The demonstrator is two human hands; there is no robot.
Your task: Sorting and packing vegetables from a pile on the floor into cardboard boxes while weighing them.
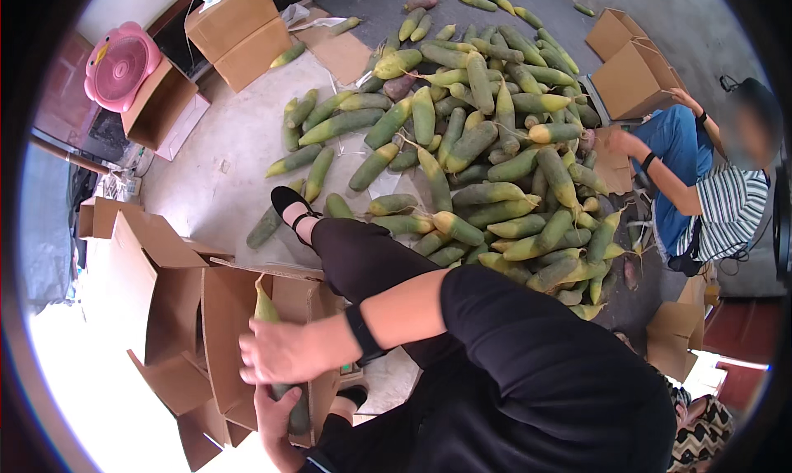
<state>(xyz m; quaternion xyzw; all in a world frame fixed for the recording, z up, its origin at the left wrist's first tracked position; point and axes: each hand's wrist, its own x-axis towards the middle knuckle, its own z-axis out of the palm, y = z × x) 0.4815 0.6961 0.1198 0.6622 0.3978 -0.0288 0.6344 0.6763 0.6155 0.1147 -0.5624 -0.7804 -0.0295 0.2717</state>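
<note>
A long green radish [266,309] lies lengthwise over the open cardboard box [226,343] in front of me, its pale tapered end up in the picture. My right hand [291,351], with a black band at the wrist, covers the middle of the radish, slightly blurred. Around the darker, thicker end my left hand [275,411] is closed, thumb on top. How deep the radish sits in the box is hidden by my hands and forearm. Beyond my leg spreads a large heap of green radishes [482,145], some with thin roots.
A person [721,191] in a striped shirt sits right of the heap beside open cartons [637,70]. More open boxes [167,312] stand left of mine. A pink fan [124,67] rests on a carton at upper left. Loose radishes [294,160] lie near my shoe [288,203].
</note>
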